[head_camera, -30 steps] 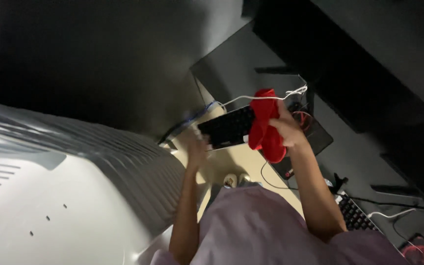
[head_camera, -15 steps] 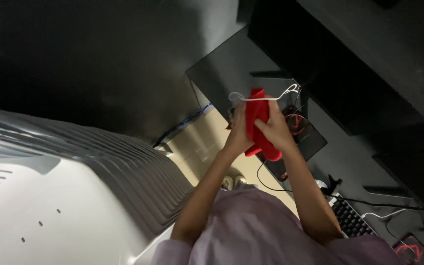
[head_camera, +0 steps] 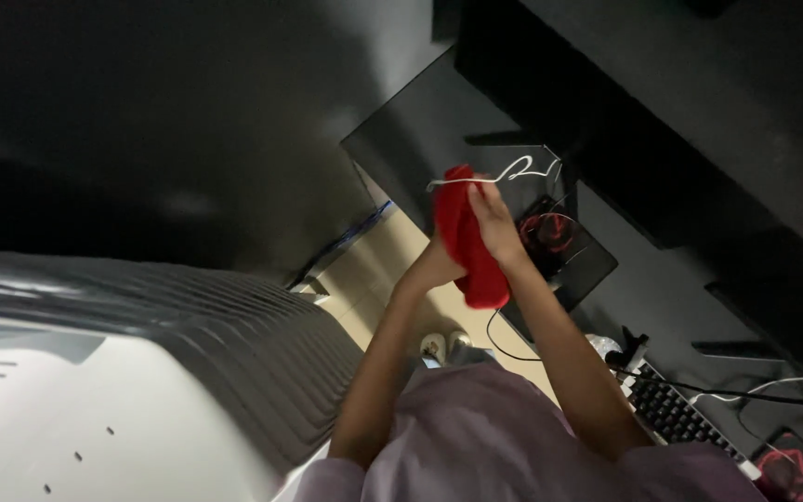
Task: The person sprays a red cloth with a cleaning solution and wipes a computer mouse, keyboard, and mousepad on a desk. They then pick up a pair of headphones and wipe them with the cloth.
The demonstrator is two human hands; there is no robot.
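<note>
Both hands meet around a red cloth (head_camera: 472, 244) held up in front of the person, above the floor and near the edge of a dark bench (head_camera: 439, 139). The right hand (head_camera: 497, 223) has its fingers (head_camera: 478, 197) closed over the cloth's upper part, while the left hand (head_camera: 432, 268) presses against its lower side, fingers hidden behind the fabric so I cannot tell their state. A white wire (head_camera: 513, 173) runs just past the top of the cloth. A coil of red cable (head_camera: 550, 231) lies on a dark pad close behind, and 1 keyboard (head_camera: 676, 414) sits lower right. A ribbed white casing (head_camera: 141, 372) fills the lower left
</note>
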